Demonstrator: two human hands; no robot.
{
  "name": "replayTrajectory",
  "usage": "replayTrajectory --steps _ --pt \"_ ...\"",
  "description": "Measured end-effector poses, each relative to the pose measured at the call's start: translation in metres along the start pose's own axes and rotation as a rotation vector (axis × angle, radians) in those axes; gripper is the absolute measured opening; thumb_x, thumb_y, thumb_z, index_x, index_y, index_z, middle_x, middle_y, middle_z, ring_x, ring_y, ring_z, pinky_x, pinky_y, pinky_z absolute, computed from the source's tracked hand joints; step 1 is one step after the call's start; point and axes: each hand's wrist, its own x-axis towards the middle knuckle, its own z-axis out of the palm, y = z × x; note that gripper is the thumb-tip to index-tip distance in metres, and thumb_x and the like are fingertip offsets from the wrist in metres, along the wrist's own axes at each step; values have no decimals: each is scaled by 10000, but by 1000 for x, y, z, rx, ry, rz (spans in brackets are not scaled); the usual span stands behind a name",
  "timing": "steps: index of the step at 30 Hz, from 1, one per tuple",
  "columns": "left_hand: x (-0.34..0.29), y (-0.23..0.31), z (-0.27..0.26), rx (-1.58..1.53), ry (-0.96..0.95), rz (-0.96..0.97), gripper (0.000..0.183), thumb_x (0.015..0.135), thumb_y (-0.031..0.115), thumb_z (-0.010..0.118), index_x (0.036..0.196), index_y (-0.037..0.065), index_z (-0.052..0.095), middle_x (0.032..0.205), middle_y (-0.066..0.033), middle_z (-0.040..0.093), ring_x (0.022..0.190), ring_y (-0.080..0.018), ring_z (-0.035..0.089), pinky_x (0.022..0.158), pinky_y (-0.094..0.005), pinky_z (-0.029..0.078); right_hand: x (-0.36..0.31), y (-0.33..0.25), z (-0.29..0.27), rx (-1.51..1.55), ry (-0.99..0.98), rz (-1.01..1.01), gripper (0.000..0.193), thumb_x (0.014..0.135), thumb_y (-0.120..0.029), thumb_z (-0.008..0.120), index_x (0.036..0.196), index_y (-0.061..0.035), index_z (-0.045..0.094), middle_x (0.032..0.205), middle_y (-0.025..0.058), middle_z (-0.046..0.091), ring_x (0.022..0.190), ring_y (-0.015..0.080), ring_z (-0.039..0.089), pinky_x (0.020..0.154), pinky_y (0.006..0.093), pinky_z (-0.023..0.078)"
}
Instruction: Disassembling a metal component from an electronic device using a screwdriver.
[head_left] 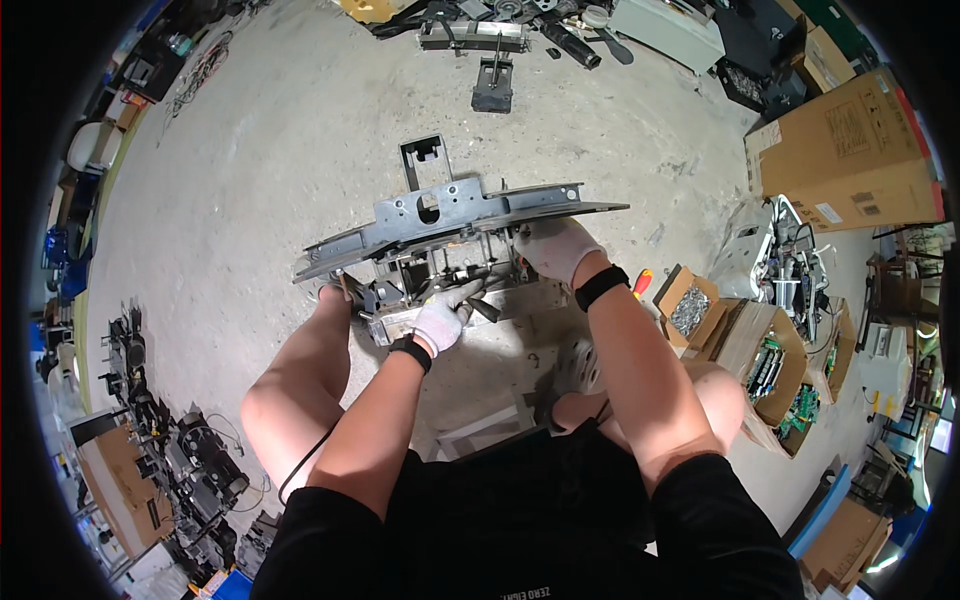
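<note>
In front of me, above the floor between my legs, stands a dark grey metal machine frame (450,208) with a long curved plate, a box-shaped bracket on its far side and rods beneath. My left hand (440,322), in a white glove, reaches into the near side of the mechanism. Its index finger points right, and a dark tapered piece (484,310) shows at the fingers; what they grip is partly hidden. My right hand (560,248), also gloved, is closed around the right part of the frame under the plate, its fingertips hidden. A silver metal base (525,301) lies below.
On the right, a red-and-yellow screwdriver handle (642,281) stands by a carton of small metal parts (690,310). Boxes with green circuit boards (800,408) and a large cardboard box (845,150) sit farther right. Dismantled black parts (195,465) line the left; a black bracket (492,88) lies ahead.
</note>
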Motion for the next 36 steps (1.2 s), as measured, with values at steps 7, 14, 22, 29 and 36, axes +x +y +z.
replayTrajectory --steps 7,14,22,29,36 --pt "6 7 -2 -337 156 -352 165 1006 153 575 1029 18 666 808 -26 703 607 -62 551 534 -225 443 4 -12 -30 -9 -218 41 301 880 -202 501 919 17 704 1021 243 695 959 383 675 883 429 534" --pt "12 -2 -2 -100 363 -124 232 1005 203 583 1064 1 680 829 -32 699 704 -94 583 679 -258 480 7 -17 -35 49 -217 34 270 859 -186 527 915 9 705 983 242 701 940 377 680 861 432 535" --pt "9 -25 1 -625 264 -552 226 985 166 614 1113 0 699 892 -60 708 832 -123 629 770 -252 490 10 -20 -29 26 -215 38 281 862 -175 521 954 16 706 999 245 699 943 378 680 864 425 537" --pt "11 -30 12 -568 498 -495 243 923 167 703 1100 1 718 1017 -73 726 921 -151 646 849 -271 495 2 -15 -27 -59 -113 -73 127 844 -91 543 874 16 602 901 200 659 867 376 658 791 453 547" --pt "-2 34 12 279 522 149 219 982 201 559 1036 9 649 925 -154 679 888 -313 650 976 -434 465 8 -11 -19 -16 -102 -11 139 863 -102 524 885 18 590 912 205 655 875 382 652 794 456 543"
